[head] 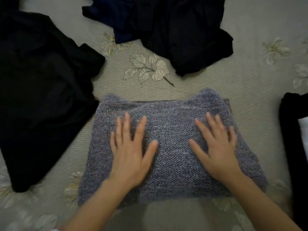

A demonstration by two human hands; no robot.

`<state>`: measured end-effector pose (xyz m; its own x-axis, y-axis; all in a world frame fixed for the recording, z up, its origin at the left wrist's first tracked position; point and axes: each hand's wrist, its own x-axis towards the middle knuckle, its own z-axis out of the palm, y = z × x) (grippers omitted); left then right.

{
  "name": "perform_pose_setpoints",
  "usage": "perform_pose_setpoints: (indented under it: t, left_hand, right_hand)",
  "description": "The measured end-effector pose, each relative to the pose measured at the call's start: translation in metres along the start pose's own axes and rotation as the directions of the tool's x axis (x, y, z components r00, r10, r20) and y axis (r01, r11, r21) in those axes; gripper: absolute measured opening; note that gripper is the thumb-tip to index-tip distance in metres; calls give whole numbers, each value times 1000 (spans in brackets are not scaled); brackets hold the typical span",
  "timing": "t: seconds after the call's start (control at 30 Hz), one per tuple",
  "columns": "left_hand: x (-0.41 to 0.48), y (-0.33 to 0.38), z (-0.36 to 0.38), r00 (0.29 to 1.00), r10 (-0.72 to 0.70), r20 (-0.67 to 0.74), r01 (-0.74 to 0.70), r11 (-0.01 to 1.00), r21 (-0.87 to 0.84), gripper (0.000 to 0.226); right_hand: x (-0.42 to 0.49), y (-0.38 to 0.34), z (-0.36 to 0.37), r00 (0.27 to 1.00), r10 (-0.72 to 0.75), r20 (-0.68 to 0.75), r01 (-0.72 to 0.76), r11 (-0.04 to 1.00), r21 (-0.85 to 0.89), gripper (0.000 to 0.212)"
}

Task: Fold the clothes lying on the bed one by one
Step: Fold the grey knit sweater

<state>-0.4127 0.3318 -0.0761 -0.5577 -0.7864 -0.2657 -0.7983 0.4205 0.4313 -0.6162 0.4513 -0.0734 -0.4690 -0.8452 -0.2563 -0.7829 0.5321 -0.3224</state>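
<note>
The bed (250, 77), covered in a pale leaf-print spread, carries a large crumpled black garment (41, 97) toward its left side and a navy-and-black heap (175, 30) toward its far side, both unfolded. On the near side, in front of the person, lies the grey-blue knit sweater (171, 147), already folded into a compact rectangle. The left hand (131, 157) and right hand (218, 147) lie flat on it, fingers straight and spread, pressing and gripping nothing. This looks like the final smoothing of this piece. Next it likely needs setting aside, perhaps by the dark folded item (293, 130) at the right, then a loose garment drawn in.
</note>
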Motion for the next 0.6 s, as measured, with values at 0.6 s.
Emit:
perform_pose_setpoints:
  t: [0.6]
  left_hand:
    - [-6,-60,-14,775,-630,56,623,744,-241,114]
  right_hand:
    - [7,75,-9,750,642,162,-662,732,162,94]
